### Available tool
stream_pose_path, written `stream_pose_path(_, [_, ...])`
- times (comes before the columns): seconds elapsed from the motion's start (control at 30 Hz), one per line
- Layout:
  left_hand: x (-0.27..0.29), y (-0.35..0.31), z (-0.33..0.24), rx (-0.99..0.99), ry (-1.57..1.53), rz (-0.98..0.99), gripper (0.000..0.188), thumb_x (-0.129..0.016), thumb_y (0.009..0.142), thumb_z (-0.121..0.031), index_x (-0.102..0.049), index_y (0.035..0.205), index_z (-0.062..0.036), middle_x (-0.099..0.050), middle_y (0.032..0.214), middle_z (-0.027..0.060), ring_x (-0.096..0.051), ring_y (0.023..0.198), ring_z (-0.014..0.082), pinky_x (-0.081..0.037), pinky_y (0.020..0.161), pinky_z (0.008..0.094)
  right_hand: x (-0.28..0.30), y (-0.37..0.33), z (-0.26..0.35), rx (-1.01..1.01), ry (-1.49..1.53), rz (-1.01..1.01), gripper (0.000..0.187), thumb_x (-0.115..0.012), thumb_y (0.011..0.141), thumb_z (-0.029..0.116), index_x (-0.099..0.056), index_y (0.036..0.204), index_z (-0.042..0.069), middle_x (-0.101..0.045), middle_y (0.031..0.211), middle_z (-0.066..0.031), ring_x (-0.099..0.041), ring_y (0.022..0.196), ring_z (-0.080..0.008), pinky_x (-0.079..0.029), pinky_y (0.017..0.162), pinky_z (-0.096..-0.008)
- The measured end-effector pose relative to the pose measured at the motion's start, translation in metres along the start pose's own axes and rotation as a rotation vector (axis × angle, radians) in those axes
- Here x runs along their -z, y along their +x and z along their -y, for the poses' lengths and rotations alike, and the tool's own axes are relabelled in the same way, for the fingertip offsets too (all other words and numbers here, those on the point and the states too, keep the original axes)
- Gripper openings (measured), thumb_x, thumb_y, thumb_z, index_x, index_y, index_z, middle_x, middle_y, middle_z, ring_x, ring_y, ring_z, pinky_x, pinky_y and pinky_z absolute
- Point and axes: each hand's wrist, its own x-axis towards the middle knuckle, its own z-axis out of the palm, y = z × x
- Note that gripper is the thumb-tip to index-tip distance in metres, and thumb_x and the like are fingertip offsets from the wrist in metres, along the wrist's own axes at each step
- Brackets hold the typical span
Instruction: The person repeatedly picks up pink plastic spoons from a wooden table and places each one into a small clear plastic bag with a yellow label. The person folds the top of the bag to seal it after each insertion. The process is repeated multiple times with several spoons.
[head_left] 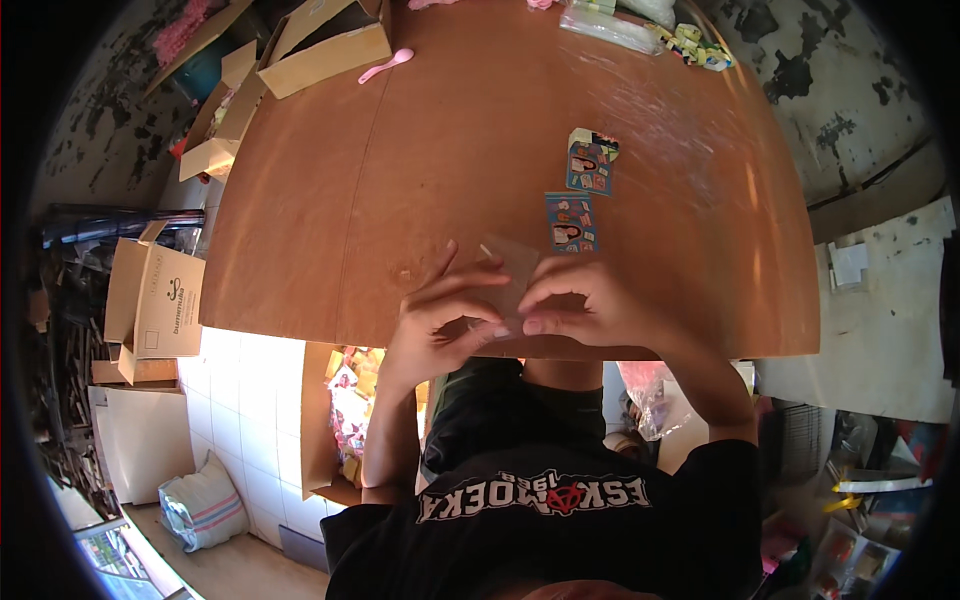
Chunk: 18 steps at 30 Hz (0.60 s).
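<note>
Between my two hands, over the near edge of the brown table, is a small clear plastic bag. My left hand pinches one side of it with thumb and index finger, while its other fingers stretch outward. On the opposite side, my right hand pinches the plastic with curled fingers. Just beyond my right hand lies a blue sticker sheet with small pictures. Farther back, a stack of similar printed sheets rests on the table.
A pink spoon lies near an open cardboard box at the back left. Clear plastic packs and a yellow patterned bundle sit at the far right. Below the table's near edge stands a box of small packets.
</note>
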Motion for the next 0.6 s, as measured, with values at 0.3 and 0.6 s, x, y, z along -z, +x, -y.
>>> stream_pose_path(0.3, [-0.005,-0.008,0.005,0.367,-0.481,-0.443,0.021,-0.07,0.089,0.003,-0.064,0.11,0.0064,-0.073,0.093,0.0136,-0.071,0.084,0.0176,-0.06,0.073,0.0298,-0.027,-0.092,-0.025,-0.172,-0.894,-0.189,0.075,-0.058,0.089,0.061,-0.055,0.135,0.002,-0.043,0.147,-0.0177,-0.034,0.141,-0.0379,-0.022,0.112,-0.0684])
stream_pose_path(0.6, [-0.013,0.01,0.013,0.574,-0.528,-0.492,0.033,-0.071,0.09,-0.001,-0.061,0.121,0.0059,-0.074,0.096,0.0131,-0.069,0.086,0.0151,-0.063,0.075,0.0324,-0.057,-0.141,-0.035,0.146,-0.965,-0.401,0.026,-0.077,0.08,0.017,-0.068,0.103,0.007,-0.068,0.111,-0.0066,-0.063,0.107,-0.0279,-0.045,0.098,-0.0535])
